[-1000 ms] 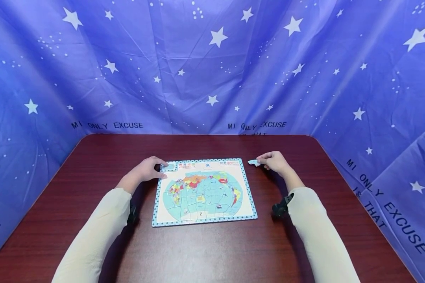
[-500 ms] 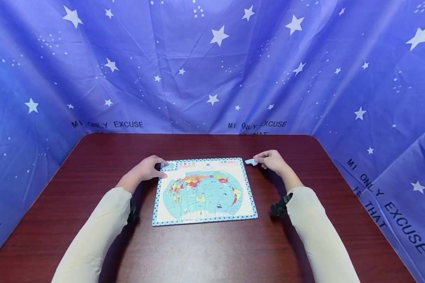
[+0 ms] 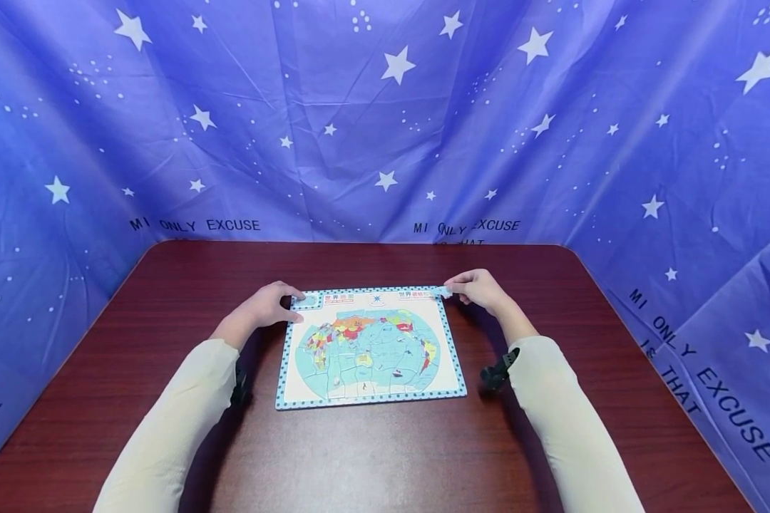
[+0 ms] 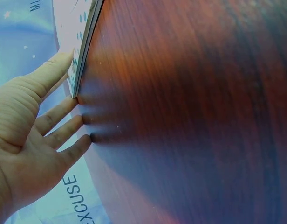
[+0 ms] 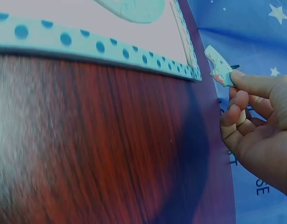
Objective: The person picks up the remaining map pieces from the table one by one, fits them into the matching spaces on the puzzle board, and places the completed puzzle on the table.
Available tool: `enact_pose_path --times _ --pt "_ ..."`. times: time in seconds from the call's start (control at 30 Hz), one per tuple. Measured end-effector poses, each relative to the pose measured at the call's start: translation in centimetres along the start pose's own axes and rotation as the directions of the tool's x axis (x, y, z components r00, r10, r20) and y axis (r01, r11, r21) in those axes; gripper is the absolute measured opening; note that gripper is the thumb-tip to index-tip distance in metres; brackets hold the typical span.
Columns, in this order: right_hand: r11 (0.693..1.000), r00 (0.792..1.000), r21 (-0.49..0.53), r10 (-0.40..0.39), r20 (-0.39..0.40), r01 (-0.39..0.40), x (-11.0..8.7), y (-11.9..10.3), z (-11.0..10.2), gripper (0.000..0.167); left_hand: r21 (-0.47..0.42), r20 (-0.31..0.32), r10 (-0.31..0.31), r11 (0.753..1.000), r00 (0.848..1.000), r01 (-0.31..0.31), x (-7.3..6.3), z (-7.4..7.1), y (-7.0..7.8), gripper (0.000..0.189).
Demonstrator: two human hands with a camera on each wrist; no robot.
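A world-map jigsaw board [image 3: 372, 402] with a blue dotted border lies on the table, its oval map filled with coloured pieces. My left hand [image 3: 271, 305] is at the board's far left corner, thumb over the dotted border. In the left wrist view its fingers [image 4: 64, 133] extend fairly straight, spread beside and below the corner. My right hand [image 3: 481, 288] pinches a small jigsaw piece [image 5: 220, 66], light blue with a coloured patch, between thumb and fingertips. In the head view that piece overlaps the board's far right corner; the right wrist view shows it raised above the tabletop.
The dark red wooden table [image 3: 385, 463] extends all round the board. Behind it and at both sides hangs a blue star-printed curtain [image 3: 334, 164]. Black wrist cameras [image 3: 497, 372] sit at the cream sleeves [image 3: 565, 420].
My right hand has moved left with the jigsaw piece, from beside the board to its far right corner. The left hand and the board have stayed in place.
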State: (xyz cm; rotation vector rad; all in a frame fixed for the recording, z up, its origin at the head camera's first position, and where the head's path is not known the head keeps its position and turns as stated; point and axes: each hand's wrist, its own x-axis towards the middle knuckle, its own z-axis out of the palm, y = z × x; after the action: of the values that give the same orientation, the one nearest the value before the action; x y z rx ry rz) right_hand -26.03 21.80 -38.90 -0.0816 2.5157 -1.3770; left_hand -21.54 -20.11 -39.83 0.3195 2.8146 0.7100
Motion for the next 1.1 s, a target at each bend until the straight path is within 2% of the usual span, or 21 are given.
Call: enact_pose_path --times 0.6,1.1 --pt "1.0 0.999 0.009 -0.023 0.049 0.022 0.8 -1.5 2.2 0.022 -0.003 0.008 0.009 1.0 1.0 -0.009 0.2 0.1 -0.4 0.049" --pt "0.999 0.996 0.005 -0.041 0.074 0.041 1.1 -2.8 4.3 0.024 -0.02 -0.008 0.001 1.0 1.0 -0.001 0.1 0.1 -0.1 0.05"
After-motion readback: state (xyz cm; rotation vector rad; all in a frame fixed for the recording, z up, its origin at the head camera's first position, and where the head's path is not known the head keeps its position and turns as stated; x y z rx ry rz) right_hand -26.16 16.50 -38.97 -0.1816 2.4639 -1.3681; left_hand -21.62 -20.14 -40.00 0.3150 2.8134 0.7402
